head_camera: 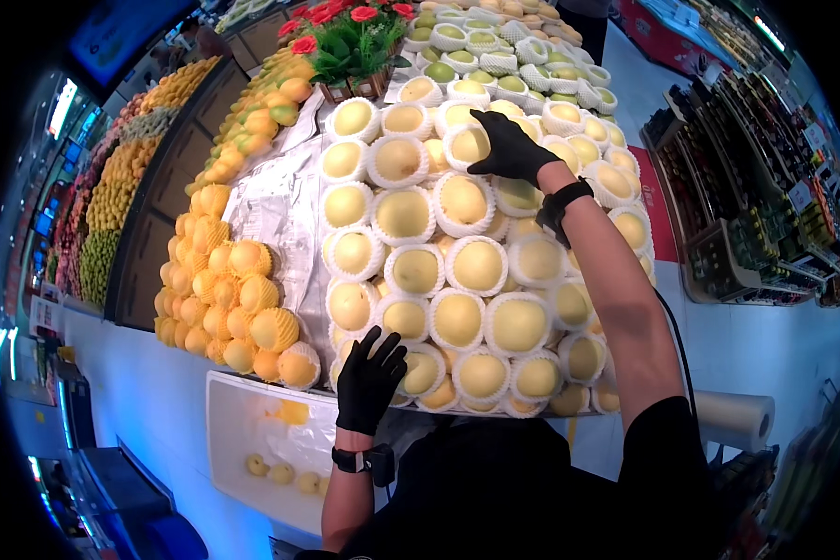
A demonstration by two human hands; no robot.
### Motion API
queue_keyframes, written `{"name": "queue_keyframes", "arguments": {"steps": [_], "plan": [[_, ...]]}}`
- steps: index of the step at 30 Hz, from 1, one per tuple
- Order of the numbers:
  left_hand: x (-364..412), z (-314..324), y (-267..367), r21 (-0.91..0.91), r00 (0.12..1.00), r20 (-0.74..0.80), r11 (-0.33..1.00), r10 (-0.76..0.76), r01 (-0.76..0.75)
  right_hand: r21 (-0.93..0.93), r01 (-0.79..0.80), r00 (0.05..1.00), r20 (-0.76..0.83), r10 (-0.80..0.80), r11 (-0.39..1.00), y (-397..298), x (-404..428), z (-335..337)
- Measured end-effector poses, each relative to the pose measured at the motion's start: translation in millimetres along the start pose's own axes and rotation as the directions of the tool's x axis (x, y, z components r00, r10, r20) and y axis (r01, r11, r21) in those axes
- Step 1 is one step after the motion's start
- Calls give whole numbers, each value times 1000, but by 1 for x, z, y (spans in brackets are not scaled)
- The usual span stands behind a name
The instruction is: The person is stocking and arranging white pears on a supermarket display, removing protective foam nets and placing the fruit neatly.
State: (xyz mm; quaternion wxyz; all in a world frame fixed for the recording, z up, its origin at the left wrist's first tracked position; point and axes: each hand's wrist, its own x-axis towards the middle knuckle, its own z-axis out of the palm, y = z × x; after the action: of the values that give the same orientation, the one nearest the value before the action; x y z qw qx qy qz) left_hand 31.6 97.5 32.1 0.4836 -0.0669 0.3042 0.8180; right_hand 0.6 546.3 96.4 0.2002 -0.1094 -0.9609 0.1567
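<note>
My right hand (509, 148), in a black glove, reaches over the upper part of a large display of round yellow fruit in white foam nets. Its thumb and fingers curve around one netted yellow fruit (470, 145), which sits among the others. Low on the left, my left hand (371, 381), gloved in black too, has its fingers spread against the front left edge of the display. It lies beside a netted fruit (422, 371) and holds nothing that I can see. Each wrist wears a dark strapped device.
Left of the display are newspaper sheets (269, 217) and orange fruit in yellow nets (213, 280). A white bin (217, 427) with several fruits stands below. Red flowers in a planter (357, 87) and green netted fruit (511, 84) are behind. A plastic bag roll (735, 420) lies at right.
</note>
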Motion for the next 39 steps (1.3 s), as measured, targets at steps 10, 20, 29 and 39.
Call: {"name": "queue_keyframes", "arguments": {"steps": [10, 20, 29, 39], "plan": [[39, 54, -17, 600, 970, 108, 764, 216, -237, 121, -345, 899, 327, 291, 931, -47, -148, -89], [135, 126, -34, 812, 730, 579, -172, 363, -558, 311, -296, 952, 19, 305, 903, -71, -270, -64], [127, 114, -43, 857, 760, 508, -145, 406, -495, 388, -232, 954, -87, 286, 892, -66, -307, -36], [12, 36, -47, 940, 732, 170, 114, 659, -321, 568, -151, 965, -95, 246, 809, -71, -295, -35]]}}
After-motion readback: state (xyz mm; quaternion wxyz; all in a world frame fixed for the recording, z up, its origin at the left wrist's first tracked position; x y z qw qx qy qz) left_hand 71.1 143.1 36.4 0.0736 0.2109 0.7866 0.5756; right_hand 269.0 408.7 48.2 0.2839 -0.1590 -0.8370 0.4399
